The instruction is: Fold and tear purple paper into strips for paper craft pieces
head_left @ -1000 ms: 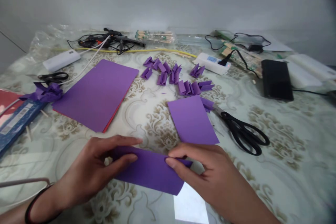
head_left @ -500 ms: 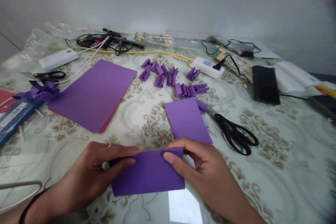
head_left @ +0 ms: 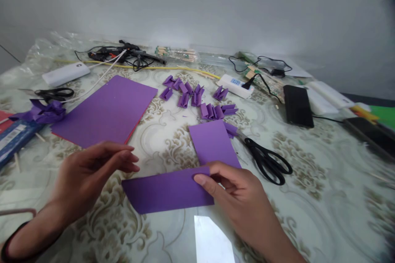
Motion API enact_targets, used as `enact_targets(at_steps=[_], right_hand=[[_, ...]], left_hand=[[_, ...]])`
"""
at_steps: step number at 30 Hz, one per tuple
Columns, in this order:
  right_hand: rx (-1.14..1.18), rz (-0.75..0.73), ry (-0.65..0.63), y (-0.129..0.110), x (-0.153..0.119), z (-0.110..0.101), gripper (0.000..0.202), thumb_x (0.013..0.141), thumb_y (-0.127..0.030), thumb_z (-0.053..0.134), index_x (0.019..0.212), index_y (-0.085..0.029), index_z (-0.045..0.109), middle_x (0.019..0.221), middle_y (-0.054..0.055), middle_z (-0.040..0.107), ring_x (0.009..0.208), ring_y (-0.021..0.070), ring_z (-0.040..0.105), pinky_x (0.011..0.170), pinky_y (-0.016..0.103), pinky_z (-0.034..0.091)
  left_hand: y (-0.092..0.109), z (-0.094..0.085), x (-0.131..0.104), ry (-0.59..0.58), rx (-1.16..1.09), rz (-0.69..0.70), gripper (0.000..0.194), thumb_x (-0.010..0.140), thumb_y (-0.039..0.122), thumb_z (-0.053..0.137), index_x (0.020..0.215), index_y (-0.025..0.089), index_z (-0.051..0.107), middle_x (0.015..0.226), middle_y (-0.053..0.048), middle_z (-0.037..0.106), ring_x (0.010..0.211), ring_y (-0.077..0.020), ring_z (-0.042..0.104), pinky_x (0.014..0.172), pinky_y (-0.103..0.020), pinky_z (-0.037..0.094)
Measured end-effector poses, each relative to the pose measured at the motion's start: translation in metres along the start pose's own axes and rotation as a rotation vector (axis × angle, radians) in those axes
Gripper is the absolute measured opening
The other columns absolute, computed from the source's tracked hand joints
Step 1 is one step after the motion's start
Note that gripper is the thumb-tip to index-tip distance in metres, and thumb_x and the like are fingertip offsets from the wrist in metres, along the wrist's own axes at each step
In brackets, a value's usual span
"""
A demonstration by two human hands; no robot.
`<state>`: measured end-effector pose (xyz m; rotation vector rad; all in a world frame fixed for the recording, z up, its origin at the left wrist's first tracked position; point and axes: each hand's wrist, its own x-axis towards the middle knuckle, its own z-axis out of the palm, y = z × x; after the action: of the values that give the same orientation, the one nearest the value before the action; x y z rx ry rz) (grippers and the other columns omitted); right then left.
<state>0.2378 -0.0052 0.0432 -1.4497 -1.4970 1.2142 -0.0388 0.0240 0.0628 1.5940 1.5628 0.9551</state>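
My right hand (head_left: 239, 197) pinches the right end of a purple paper strip (head_left: 169, 191) between thumb and fingers. The strip's left end is free above the patterned tabletop. To the left of it, my left hand (head_left: 95, 172) is raised with nothing in it, its fingers loosely bent and apart. Just beyond the right hand lies a flat purple paper piece (head_left: 212, 141). Several small folded purple pieces (head_left: 197, 94) sit farther back. At the left, a stack of large purple sheets (head_left: 108, 109) shows red paper beneath.
Black-handled scissors (head_left: 268, 160) lie at the right, a second pair (head_left: 55, 93) at the left. A power strip (head_left: 236, 85), a black phone (head_left: 298, 106), a white power bank (head_left: 66, 74) and tangled black gear (head_left: 126, 54) lie farther back. Crumpled purple paper (head_left: 43, 111) rests at the left.
My left hand has let go of the purple paper and moved left and up. The paper now looks narrower and its left end tilts. The whole view has shifted slightly.
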Motion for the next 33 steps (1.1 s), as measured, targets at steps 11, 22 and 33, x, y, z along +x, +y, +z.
enact_targets(at_steps=[11, 22, 33], right_hand=[[-0.007, 0.0, -0.024, -0.001, -0.002, -0.001, 0.033, 0.096, -0.042, 0.068, 0.071, -0.02, 0.064, 0.065, -0.003, 0.05, 0.06, 0.0133, 0.042, 0.054, 0.026, 0.033], [-0.017, 0.008, -0.047, -0.003, -0.002, -0.001, 0.034, 0.097, -0.044, 0.067, 0.072, -0.02, 0.065, 0.067, -0.003, 0.055, 0.063, 0.0145, 0.046, 0.059, 0.028, 0.037], [0.056, 0.045, -0.033, 0.003, -0.005, 0.002, 0.039, 0.097, -0.043, 0.069, 0.068, -0.022, 0.055, 0.062, -0.006, 0.039, 0.056, 0.0119, 0.036, 0.051, 0.025, 0.03]], left_hand=[[0.004, -0.007, 0.004, 0.096, -0.016, -0.044, 0.013, 0.096, 0.031, 0.073, 0.087, 0.022, 0.077, 0.071, 0.008, 0.081, 0.068, -0.0132, 0.078, 0.073, -0.019, 0.06], [-0.008, -0.011, 0.006, -0.009, -0.066, 0.007, 0.052, 0.11, 0.033, 0.048, 0.059, 0.02, 0.054, 0.054, 0.005, 0.06, 0.056, -0.0112, 0.064, 0.063, -0.021, 0.049], [-0.005, -0.002, -0.016, -0.342, 0.092, 0.278, 0.043, 0.092, 0.034, 0.079, 0.135, 0.04, 0.073, 0.111, 0.0, 0.085, 0.092, -0.0209, 0.083, 0.083, -0.024, 0.064]])
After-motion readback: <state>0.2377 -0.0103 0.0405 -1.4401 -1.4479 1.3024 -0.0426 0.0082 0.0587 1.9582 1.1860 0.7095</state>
